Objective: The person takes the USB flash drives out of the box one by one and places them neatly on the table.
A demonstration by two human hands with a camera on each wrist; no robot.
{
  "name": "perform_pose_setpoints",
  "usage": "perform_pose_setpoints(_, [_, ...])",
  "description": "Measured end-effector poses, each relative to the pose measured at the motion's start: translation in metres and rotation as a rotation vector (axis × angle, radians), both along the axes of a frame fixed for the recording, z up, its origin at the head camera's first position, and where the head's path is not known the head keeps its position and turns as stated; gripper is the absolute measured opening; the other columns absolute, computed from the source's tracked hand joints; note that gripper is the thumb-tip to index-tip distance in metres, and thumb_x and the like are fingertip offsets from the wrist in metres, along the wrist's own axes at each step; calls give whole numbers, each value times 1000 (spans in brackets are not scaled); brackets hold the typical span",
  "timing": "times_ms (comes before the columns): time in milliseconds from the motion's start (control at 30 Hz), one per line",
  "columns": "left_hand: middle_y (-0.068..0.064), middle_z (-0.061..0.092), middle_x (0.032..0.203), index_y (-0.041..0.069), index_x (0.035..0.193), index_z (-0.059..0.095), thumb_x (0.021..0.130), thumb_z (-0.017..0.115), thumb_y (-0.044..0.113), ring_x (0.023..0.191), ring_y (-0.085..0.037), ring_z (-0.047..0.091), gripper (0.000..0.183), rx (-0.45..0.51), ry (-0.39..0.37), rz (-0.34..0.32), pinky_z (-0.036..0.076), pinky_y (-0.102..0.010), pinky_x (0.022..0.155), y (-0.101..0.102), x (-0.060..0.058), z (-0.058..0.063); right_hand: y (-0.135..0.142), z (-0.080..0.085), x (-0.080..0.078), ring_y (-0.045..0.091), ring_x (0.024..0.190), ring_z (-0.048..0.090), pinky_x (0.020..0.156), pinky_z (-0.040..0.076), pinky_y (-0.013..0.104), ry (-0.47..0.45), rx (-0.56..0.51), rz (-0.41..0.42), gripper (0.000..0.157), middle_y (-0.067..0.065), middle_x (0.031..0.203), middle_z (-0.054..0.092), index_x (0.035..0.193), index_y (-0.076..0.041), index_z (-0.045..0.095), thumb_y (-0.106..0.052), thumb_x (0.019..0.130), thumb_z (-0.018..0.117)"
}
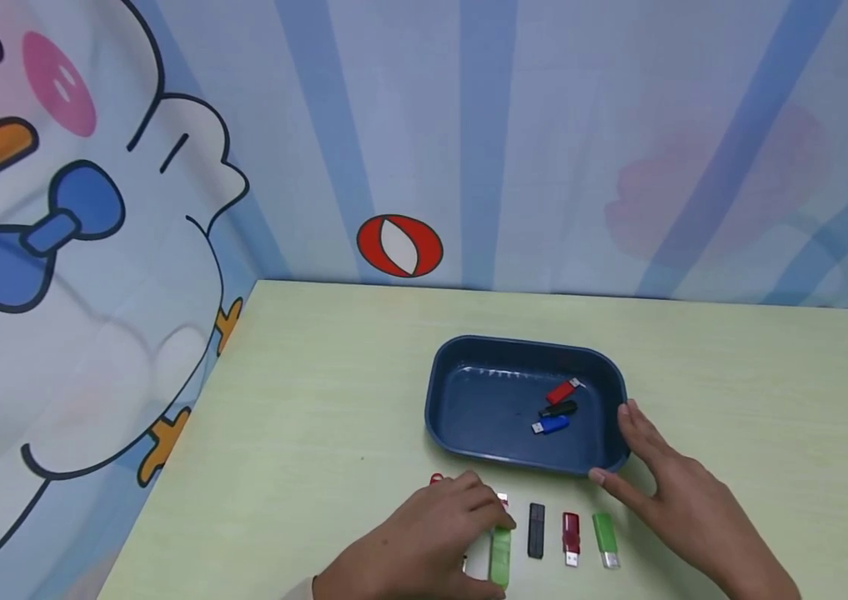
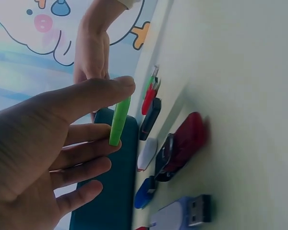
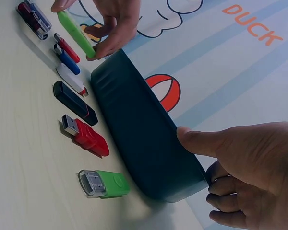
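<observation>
My left hand [image 1: 424,537] pinches a light green USB stick [image 2: 119,122] between thumb and fingertips, lifted above the row of sticks on the table. My right hand [image 1: 694,500] holds the near right corner of a dark blue plastic basin [image 1: 487,417], with the thumb on the long rim and the fingers at the short end. Inside the basin lie a red stick [image 1: 562,392], a black stick [image 1: 559,409] and a blue stick [image 1: 553,424].
Along the basin's near side lie a green stick [image 3: 115,184], a red stick [image 3: 93,139], a black stick [image 3: 76,103] and a white stick [image 3: 71,79]. Farther left are a blue stick [image 2: 145,191], a dark red swivel stick [image 2: 187,141] and a greyish-violet stick [image 2: 175,215]. A printed backdrop [image 1: 559,167] stands behind.
</observation>
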State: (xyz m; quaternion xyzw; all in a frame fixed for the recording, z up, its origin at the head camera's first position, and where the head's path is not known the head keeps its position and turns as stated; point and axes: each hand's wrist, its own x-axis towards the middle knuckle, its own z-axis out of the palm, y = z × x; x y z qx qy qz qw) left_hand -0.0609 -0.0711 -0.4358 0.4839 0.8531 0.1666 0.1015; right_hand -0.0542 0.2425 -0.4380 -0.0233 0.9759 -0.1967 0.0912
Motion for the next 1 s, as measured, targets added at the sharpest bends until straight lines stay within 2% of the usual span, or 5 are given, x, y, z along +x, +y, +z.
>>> perform_pose_setpoints(133, [11, 69, 125, 21, 130, 69, 87, 84, 57, 115, -4, 56, 58, -33, 8, -20, 47, -13, 95, 0, 1, -3, 1, 0, -1, 56, 142, 48, 98, 50, 72, 7, -8, 3, 108, 20, 174, 24, 166, -5, 28, -79, 94, 57])
perform_pose_setpoints(367, [12, 70, 126, 23, 132, 69, 88, 81, 59, 117, -5, 56, 59, -97, -65, -41, 49, -16, 99, 2, 4, -9, 1, 0, -1, 57, 142, 48, 98, 50, 71, 5, -16, 2, 109, 19, 174, 23, 166, -5, 28, -80, 93, 56])
perform_pose_setpoints(667, [15, 67, 123, 30, 132, 70, 91, 74, 63, 115, -2, 53, 53, -157, -119, -56, 49, -19, 99, 4, 7, -14, 1, -2, -1, 57, 141, 49, 96, 51, 71, -1, -8, -5, 112, 20, 174, 24, 166, -5, 29, -85, 91, 52])
perform_pose_setpoints(1000, [17, 68, 116, 33, 128, 72, 87, 78, 62, 103, 1, 51, 51, -227, -124, -64, 43, -16, 86, 9, 8, -20, 1, -2, 0, 56, 143, 47, 98, 50, 72, -3, -8, -4, 109, 19, 174, 23, 166, -5, 29, -81, 92, 56])
